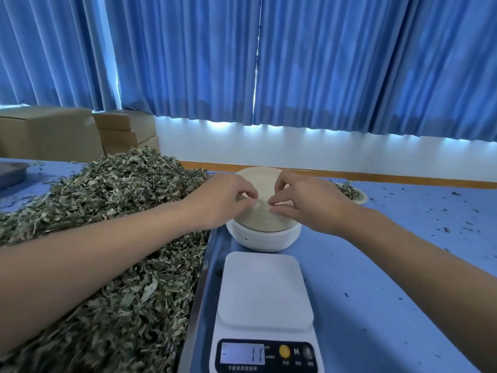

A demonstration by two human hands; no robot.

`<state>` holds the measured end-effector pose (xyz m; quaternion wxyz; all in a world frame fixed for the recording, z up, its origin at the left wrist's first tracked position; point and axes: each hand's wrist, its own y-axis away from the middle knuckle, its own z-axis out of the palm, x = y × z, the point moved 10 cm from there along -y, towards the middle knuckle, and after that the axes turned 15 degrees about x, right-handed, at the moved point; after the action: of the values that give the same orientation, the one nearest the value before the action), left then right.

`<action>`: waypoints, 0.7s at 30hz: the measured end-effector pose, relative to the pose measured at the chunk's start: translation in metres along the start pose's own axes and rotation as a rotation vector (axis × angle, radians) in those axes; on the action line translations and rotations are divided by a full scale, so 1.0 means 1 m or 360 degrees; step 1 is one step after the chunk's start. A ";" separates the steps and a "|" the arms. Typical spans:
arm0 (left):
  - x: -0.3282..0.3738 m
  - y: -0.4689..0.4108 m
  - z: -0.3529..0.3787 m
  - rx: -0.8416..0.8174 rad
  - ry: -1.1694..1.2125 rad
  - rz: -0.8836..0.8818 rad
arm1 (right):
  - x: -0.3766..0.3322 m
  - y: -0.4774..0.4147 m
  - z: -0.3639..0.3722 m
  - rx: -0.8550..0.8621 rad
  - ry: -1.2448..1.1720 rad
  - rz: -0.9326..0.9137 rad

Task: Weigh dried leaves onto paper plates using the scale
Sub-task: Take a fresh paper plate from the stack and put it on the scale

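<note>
A stack of beige paper plates (262,219) stands upside down in a white holder just beyond the white digital scale (262,289). My left hand (223,200) and my right hand (304,200) both reach over the stack, and their fingertips pinch at the near rim of the top plate. The scale's pan is bare and its display reads 11. A large heap of dried green leaves (113,238) fills a tray on the left, under my left forearm. A filled paper plate (352,193) with leaves lies behind my right hand.
The table (403,265) is covered in blue and speckled with leaf crumbs on the right. Cardboard boxes (53,130) stand at the back left, a grey tray (10,172) sits at the far left edge, and blue curtains hang behind.
</note>
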<state>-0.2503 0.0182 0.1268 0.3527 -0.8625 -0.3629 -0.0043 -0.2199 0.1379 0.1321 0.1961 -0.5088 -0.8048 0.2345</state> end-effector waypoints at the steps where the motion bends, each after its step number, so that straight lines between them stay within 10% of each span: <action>1: 0.003 0.000 0.002 -0.0020 -0.0078 0.0065 | -0.001 -0.001 0.002 -0.0013 0.0014 -0.0004; 21: 0.022 -0.008 0.007 0.0057 -0.0202 0.0318 | -0.015 -0.008 -0.009 0.0014 0.0311 -0.0262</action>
<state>-0.2409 0.0397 0.1319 0.3431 -0.8864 -0.2969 0.0919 -0.2143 0.1225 0.1423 0.2942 -0.4606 -0.8199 0.1704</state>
